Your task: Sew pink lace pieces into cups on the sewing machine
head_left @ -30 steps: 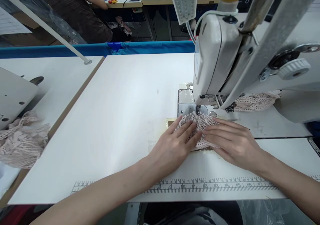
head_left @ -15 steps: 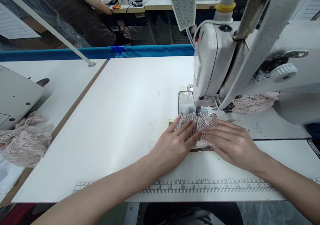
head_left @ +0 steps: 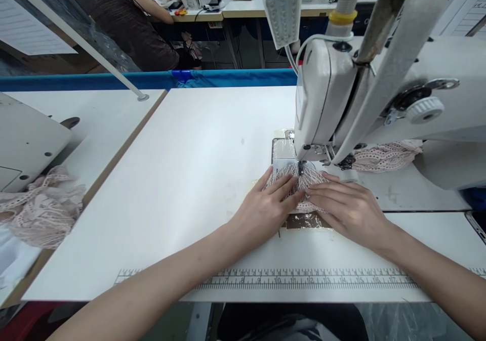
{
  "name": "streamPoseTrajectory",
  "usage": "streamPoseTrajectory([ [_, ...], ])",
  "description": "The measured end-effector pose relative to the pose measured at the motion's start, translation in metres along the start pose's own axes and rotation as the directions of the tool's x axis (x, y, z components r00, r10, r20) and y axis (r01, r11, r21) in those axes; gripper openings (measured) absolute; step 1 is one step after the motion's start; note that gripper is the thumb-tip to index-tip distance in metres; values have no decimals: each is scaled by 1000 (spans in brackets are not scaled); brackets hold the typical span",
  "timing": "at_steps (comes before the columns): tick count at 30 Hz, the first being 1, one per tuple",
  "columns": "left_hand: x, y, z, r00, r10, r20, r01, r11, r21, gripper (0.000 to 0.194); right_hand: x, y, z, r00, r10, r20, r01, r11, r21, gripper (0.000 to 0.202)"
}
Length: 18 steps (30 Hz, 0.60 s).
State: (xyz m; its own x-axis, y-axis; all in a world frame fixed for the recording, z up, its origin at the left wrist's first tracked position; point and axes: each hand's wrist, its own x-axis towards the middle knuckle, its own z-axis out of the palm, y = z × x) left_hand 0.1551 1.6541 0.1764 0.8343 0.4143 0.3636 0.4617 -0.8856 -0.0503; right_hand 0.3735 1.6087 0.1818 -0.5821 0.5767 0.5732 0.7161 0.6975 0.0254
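Two bare hands, palms down, fingers extended, not clamped on anything, pressing flat on pale pink openwork lace [head_left: 312, 178]. Left hand [head_left: 264, 208] on left side of lace, right hand [head_left: 347, 205] on right side. Fingertips of the two close together, thumbs toward the near edge; whether they touch, can't tell. Lace lies gathered between and just beyond the fingers, strands fanning out from the presser foot [head_left: 300, 168] of a white industrial sewing machine [head_left: 319, 90]. Far end of lace at the foot, near edge between the hands.

Metal needle plate [head_left: 283, 150] just beyond left hand's fingers. Brown taped patch [head_left: 307, 221] on the near side of the lace, between the hands. White surface [head_left: 182, 164] under both. Printed ruler scale [head_left: 281, 281] runs along near edge, forearms crossing over it.

Second lace bundle [head_left: 387, 157] beyond right hand, behind the machine head. White ridged knob [head_left: 424, 110] on machine body, farther beyond right hand. LED lamp [head_left: 283, 17] above and beyond the hands.

Well left of left hand: loose lace pile [head_left: 47, 214] next to part of another white machine [head_left: 28, 143]; slanted white rod [head_left: 87, 47] past it. Blue fabric strip [head_left: 235, 77] past far edge of surface. Farther off, one person in dark clothing [head_left: 125, 22], arm on another table [head_left: 243, 8].
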Motion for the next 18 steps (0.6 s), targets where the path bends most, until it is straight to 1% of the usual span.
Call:
streamPoseTrajectory([
  [7,5,-5,3,998,-33,46,33,999,-6,38,1,5,4,1000,24,-4,-24,1000,-14,18],
  [13,8,-10,5,996,-58,67,60,998,-22,40,3,10,7,998,48,28,-47,998,-33,20],
  [16,8,-8,4,997,-59,43,61,998,-36,40,4,9,6,998,52,24,-51,997,-60,17],
  [18,8,-5,2,998,-59,-13,58,996,-62,38,3,7,5,999,46,1,-46,996,-78,15],
])
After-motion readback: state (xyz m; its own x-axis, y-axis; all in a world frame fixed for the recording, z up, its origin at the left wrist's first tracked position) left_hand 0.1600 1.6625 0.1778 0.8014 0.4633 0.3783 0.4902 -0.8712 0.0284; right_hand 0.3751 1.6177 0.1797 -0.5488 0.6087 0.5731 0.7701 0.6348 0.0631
